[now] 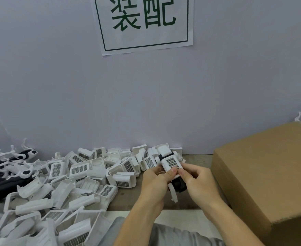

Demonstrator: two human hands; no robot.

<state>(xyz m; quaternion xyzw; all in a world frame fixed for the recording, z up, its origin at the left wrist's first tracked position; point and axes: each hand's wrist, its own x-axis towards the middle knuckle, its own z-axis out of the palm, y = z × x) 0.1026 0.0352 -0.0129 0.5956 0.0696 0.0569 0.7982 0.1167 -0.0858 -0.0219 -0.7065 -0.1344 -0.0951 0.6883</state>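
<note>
Left hand (155, 181) and right hand (197, 181) both grip one white grille piece (171, 163), thumbs on its mesh and a black part (179, 184) beneath, over the table (128, 197). A heap of white pieces (75, 174) lies at left and a cardboard box (270, 171) stands at right.

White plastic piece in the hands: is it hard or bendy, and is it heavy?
Probably hard: the white plastic piece keeps its boxy shape while both thumbs press it. Likely light, since the left hand and right hand hold it up easily. Its flat sides suggest it would sit still, not roll, like those in the pile.
</note>
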